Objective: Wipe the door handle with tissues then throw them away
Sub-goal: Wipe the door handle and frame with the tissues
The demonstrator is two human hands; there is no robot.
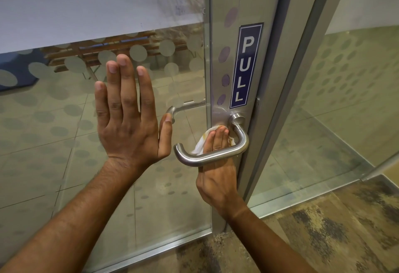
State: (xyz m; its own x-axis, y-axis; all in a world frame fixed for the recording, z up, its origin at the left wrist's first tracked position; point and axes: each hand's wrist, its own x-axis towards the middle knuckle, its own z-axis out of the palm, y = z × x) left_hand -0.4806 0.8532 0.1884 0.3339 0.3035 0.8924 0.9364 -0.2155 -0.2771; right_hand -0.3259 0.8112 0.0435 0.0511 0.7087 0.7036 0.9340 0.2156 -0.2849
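A brushed steel lever handle (241, 143) sticks out from the metal stile of a glass door (151, 186). My right hand (216, 171) reaches up behind the handle bar and presses a crumpled white tissue (199, 145), stained brownish, against the stile just below the handle's base. Its fingers lie flat over the tissue. My left hand (127, 117) is spread flat against the glass pane to the left of the handle, fingers pointing up, holding nothing.
A blue PULL sign (245, 65) is stuck on the stile above the handle. A second handle (183, 108) shows through the glass on the far side. The door frame (302, 78) and another glass panel stand to the right. Patterned carpet (323, 229) covers the floor.
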